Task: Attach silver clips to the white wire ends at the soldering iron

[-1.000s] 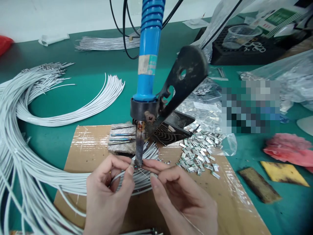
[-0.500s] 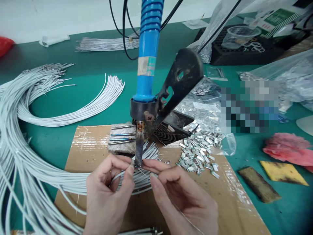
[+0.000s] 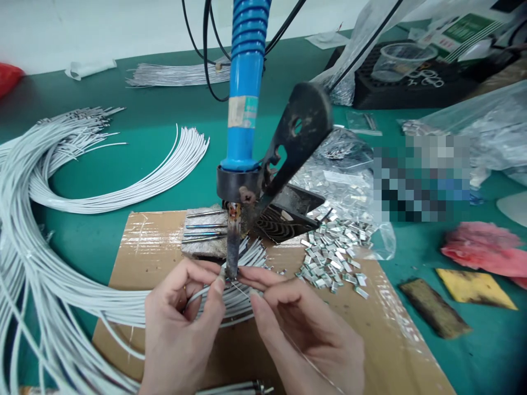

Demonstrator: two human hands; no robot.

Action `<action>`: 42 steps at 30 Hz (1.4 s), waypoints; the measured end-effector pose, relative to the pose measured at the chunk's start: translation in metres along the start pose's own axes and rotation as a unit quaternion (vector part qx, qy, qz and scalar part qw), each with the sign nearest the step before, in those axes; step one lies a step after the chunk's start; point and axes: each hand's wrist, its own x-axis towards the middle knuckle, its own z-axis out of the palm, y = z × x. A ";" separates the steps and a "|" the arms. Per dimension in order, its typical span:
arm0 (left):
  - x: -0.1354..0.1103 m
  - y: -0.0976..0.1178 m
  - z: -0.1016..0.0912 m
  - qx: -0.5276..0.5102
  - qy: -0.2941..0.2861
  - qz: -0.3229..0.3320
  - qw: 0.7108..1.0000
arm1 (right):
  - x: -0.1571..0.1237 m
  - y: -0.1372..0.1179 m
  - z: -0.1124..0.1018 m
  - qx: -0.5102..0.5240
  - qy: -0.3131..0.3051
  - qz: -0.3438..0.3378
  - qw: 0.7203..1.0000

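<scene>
A soldering iron with a blue handle [image 3: 246, 77] hangs upright in a black stand bracket [image 3: 288, 145], its dark tip [image 3: 233, 255] pointing down between my hands. My left hand [image 3: 185, 323] is closed at the left of the tip, pinching the end of a white cable [image 3: 197, 295]. At the right of the tip, my right hand [image 3: 308, 329] is closed on a thin solder wire [image 3: 307, 359], which runs up to the tip and trails down to the right. The small part at the tip is mostly hidden by my fingertips.
Thick bundles of white cables [image 3: 78, 285] cover the left side and pass under my hands. Small metal connectors [image 3: 333, 255] lie piled right of the stand on the cardboard [image 3: 395, 334]. Further right are a brown sponge [image 3: 434, 308], a yellow sponge [image 3: 475, 288] and a pink cloth [image 3: 481, 247].
The iron and its stand appear slightly further left in view, from a small shift of the camera. Both hands keep their grip at the tip.
</scene>
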 end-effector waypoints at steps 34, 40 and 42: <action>-0.006 0.011 0.018 -0.034 0.092 -0.086 0.991 | 0.000 0.002 0.000 -0.002 -0.008 -0.027 1.000; -0.006 0.012 0.018 -0.035 0.093 -0.089 0.991 | -0.001 0.003 0.000 -0.013 -0.004 -0.047 0.999; -0.007 0.011 0.017 -0.029 0.092 -0.090 0.991 | -0.001 0.003 0.001 -0.012 0.001 -0.044 0.999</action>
